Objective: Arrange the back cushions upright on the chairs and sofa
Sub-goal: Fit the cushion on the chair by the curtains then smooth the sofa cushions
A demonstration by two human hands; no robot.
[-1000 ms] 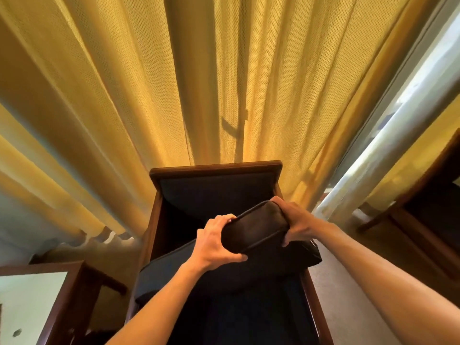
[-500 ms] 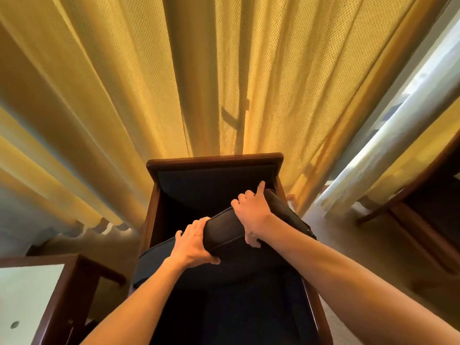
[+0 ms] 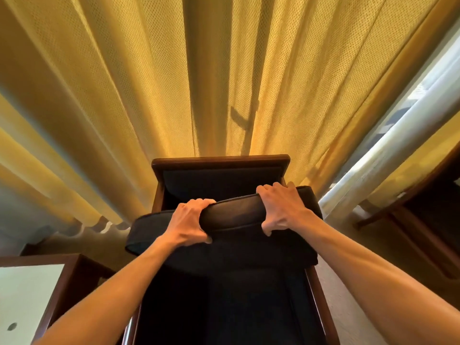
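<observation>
A dark wooden armchair [image 3: 220,162] with a dark seat stands in front of me, its back against the yellow curtain. A dark back cushion [image 3: 234,215] hangs lifted above the seat, its long top edge toward me and roughly level, wider than the chair frame. My left hand [image 3: 190,222] grips that edge left of middle. My right hand [image 3: 280,210] grips it on the right. The chair's padded back panel shows behind the cushion. The seat below is in deep shadow.
Yellow curtains [image 3: 124,95] fill the wall behind the chair. A pale sheer curtain [image 3: 388,150] hangs at the right. A second dark wooden chair [image 3: 428,220] stands at the right edge. A glass-topped wooden side table [image 3: 29,295] sits at lower left.
My right hand has shifted from the cushion's middle to its right part. The cushion has come up off the seat and turned level. My view moved closer.
</observation>
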